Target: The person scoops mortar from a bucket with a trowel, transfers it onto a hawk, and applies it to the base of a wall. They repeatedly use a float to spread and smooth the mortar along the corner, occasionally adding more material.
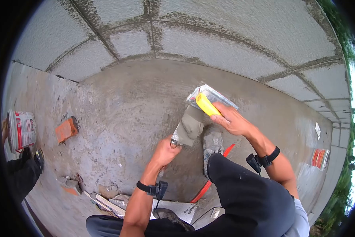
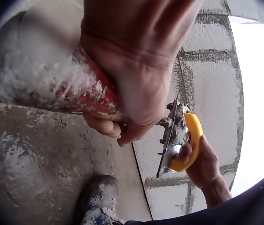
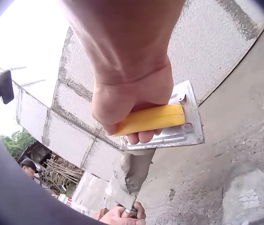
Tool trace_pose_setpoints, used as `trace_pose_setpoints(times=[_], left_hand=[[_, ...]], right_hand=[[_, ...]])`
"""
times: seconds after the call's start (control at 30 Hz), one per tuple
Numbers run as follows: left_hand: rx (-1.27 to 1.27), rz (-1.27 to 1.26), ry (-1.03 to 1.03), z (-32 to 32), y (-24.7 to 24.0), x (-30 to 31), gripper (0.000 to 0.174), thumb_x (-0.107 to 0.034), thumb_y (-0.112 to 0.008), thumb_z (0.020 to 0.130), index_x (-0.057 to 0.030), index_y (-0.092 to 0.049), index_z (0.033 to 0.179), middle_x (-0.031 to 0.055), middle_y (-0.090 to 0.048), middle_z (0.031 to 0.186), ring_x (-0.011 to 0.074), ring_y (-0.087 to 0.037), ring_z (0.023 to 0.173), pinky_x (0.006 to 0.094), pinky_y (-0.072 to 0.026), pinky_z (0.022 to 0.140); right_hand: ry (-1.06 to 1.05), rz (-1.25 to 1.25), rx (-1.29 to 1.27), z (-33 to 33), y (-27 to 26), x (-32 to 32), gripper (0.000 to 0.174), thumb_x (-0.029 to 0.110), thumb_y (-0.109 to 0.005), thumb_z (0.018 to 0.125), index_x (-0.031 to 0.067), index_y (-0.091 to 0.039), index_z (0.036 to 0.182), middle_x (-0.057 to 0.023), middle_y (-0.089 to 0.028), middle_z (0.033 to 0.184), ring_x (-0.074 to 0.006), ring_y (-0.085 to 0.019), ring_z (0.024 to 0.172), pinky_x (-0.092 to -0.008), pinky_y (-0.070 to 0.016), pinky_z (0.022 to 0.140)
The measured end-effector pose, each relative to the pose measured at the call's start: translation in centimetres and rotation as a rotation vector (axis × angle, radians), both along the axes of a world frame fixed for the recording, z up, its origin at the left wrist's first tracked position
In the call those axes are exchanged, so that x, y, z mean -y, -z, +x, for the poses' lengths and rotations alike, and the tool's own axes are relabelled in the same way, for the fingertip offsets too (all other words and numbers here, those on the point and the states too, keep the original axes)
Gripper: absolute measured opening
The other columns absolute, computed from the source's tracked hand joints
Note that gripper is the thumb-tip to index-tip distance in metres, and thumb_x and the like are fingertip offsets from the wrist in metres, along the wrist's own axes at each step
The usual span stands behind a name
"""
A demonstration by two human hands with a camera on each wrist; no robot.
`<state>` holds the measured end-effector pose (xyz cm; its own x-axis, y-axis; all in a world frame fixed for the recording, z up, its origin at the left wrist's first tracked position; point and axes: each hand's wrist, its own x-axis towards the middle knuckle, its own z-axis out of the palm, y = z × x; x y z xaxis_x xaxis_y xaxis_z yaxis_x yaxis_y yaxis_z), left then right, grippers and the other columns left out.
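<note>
While the left hand (image 1: 166, 152) held the trowel (image 1: 179, 136), its fingers wrapped round the handle, grey mortar (image 1: 192, 125) lay heaped on the blade. The right hand (image 1: 233, 121) gripped the yellow handle (image 1: 207, 105) of a metal float (image 1: 221, 98), fingers closed round it. Both tools were above the grey floor (image 1: 130, 98), the float's near end by the trowel's tip (whether they touched, I couldn't tell). A mortar-smeared boot (image 1: 212, 143) stood just beside the trowel, and a red strip (image 1: 203, 191) curved behind that boot, nearer the person's body
</note>
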<state>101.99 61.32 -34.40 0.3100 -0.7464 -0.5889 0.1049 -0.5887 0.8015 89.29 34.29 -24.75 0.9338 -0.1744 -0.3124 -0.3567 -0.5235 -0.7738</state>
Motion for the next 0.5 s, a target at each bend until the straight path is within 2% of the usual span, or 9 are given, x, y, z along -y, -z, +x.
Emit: trace_pose_setpoints(times=[0.07,0.17,0.2,0.23,0.27,0.33,0.5], left_hand=[[-0.002,0.006,-0.018,0.4,0.7,-0.6,0.024,-0.015,-0.07,0.08,0.0023,-0.059,0.093,0.0053,-0.056,0.066,0.0149,-0.05,0.062,0.0334,-0.0448,0.06],[-0.114,0.013,-0.071,0.7,2.4,-2.0,0.02,-0.013,-0.07,0.082,0.0019,-0.059,0.086,0.0024,-0.057,0.066,0.0126,-0.05,0.057,0.0316,-0.0439,0.055],[-0.155,0.06,-0.083,0.9,2.4,-2.3,0.018,-0.013,-0.07,0.083,0.0005,-0.058,0.081,0.0008,-0.056,0.064,0.0111,-0.05,0.054,0.0303,-0.043,0.052],[-0.195,0.108,-0.094,1.1,2.4,-2.5,0.02,-0.013,-0.07,0.085,-0.001,-0.057,0.077,-0.0007,-0.055,0.063,0.0095,-0.05,0.052,0.029,-0.0421,0.049],[-0.194,0.11,-0.097,1.3,2.2,-2.5,0.02,-0.013,-0.07,0.085,-0.001,-0.057,0.077,-0.0007,-0.055,0.063,0.0095,-0.05,0.052,0.029,-0.0421,0.049],[-0.226,0.084,-0.181,1.5,1.6,-2.4,0.024,-0.014,-0.07,0.086,-0.0039,-0.055,0.07,-0.0016,-0.052,0.059,0.0081,-0.051,0.049,0.0279,-0.0409,0.045],[-0.217,0.098,-0.186,1.8,1.6,-2.0,0.026,-0.014,-0.071,0.085,-0.0044,-0.055,0.068,-0.0028,-0.051,0.057,0.0081,-0.051,0.049,0.0278,-0.041,0.046]], right_hand=[[0.017,-0.078,0.077,1.4,2.2,1.0,0.047,0.046,-0.048,0.101,0.0032,-0.051,0.121,-0.0194,-0.059,0.091,-0.0367,-0.058,0.082,-0.0446,-0.044,0.074],[0.123,-0.362,-0.112,4.8,5.6,3.5,0.041,0.042,-0.049,0.101,0.004,-0.049,0.117,-0.0227,-0.063,0.085,-0.0444,-0.061,0.084,-0.0502,-0.0442,0.074],[0.119,-0.36,-0.112,5.9,7.2,4.3,0.041,0.042,-0.049,0.101,0.004,-0.049,0.117,-0.0227,-0.063,0.085,-0.0444,-0.061,0.084,-0.0502,-0.0442,0.074],[0.121,-0.465,-0.135,6.9,9.2,5.2,0.038,0.04,-0.05,0.1,0.0037,-0.05,0.114,-0.0228,-0.064,0.084,-0.044,-0.062,0.083,-0.0506,-0.0449,0.075],[0.124,-0.571,-0.157,7.9,10.9,5.9,0.036,0.038,-0.051,0.1,0.0035,-0.05,0.111,-0.0229,-0.065,0.083,-0.0436,-0.063,0.082,-0.0509,-0.0456,0.076],[0.117,-0.627,-0.13,9.9,13.6,6.8,0.035,0.036,-0.051,0.099,0.0032,-0.05,0.109,-0.023,-0.066,0.085,-0.0427,-0.063,0.083,-0.051,-0.046,0.077],[0.082,-0.742,-0.081,11.7,16.3,7.9,0.031,0.032,-0.053,0.098,0.002,-0.05,0.107,-0.0218,-0.068,0.092,-0.0409,-0.064,0.087,-0.0491,-0.0458,0.083]])
